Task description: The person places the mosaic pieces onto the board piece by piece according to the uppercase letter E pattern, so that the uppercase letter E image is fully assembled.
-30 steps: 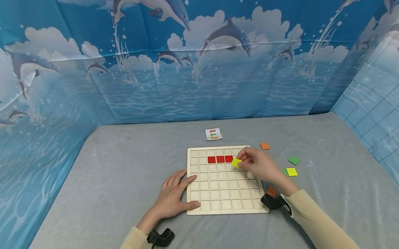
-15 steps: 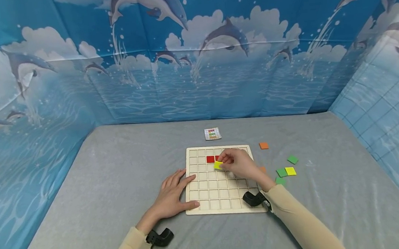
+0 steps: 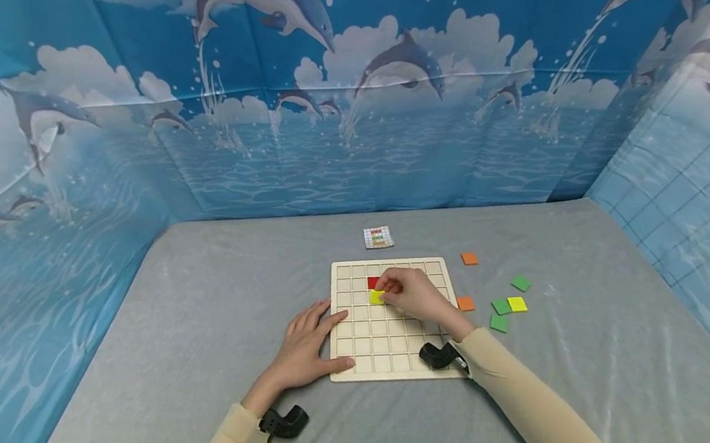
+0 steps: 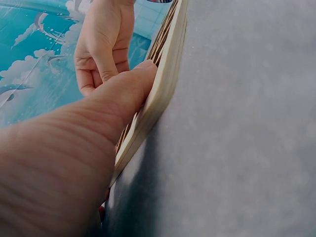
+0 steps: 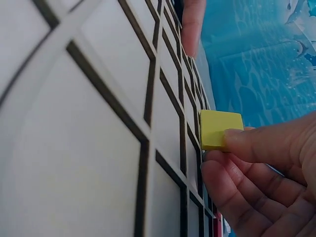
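Observation:
My right hand (image 3: 411, 293) pinches a yellow square tile (image 5: 217, 129) between thumb and fingers. In the right wrist view one edge of that tile is right at the grid of the wooden board (image 3: 403, 369). From the head, the tile overlaps a cell just below a red tile (image 3: 373, 282) in the board's second row; the hand hides the other red tiles. My left hand (image 3: 303, 346) rests at the board's left edge with fingers spread, its thumb (image 4: 143, 74) lying on the rim.
Right of the board on the grey cloth (image 3: 572, 372) lie orange tiles (image 3: 469, 258), several green tiles (image 3: 520, 283) and a yellow tile (image 3: 517, 304). A small printed grid card (image 3: 378, 237) lies behind the board. A dolphin-print curtain (image 3: 322, 153) stands behind.
My right hand has carried the yellow tile leftward across the board, from the right end of the red row to under its left end. The left hand has stayed in place.

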{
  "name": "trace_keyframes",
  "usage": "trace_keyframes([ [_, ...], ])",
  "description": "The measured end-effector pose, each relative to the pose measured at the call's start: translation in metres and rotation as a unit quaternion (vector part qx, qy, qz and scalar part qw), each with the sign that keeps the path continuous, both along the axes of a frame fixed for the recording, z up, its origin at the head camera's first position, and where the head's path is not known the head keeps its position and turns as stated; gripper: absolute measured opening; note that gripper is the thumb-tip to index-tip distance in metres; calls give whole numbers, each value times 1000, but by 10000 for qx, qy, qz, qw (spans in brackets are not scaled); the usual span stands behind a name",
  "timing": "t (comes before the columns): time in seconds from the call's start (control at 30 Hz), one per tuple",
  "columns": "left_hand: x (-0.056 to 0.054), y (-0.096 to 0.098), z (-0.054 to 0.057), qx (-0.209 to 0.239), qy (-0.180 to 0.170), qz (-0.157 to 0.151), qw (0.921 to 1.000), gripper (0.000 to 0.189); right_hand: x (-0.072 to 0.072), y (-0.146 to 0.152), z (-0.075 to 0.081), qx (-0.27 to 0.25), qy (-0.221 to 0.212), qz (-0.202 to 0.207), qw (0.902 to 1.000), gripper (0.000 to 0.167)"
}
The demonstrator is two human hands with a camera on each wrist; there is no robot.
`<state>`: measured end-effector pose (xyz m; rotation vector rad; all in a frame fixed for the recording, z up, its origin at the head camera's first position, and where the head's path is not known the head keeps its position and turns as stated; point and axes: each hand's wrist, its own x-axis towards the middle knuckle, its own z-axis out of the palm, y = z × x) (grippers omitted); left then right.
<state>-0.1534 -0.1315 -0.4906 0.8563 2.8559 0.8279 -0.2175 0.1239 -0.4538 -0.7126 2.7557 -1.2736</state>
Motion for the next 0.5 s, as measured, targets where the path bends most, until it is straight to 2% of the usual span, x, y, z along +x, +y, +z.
trace_keyframes([
  [0.3,0,0,0,-5,-10,-8,10000,80,1,-3,2,297,-72,-186,9994,11],
  [0.5,-1,0,0,-9,-32,-15,10000,81,1,-4,0,574,106,-347,9977,13],
])
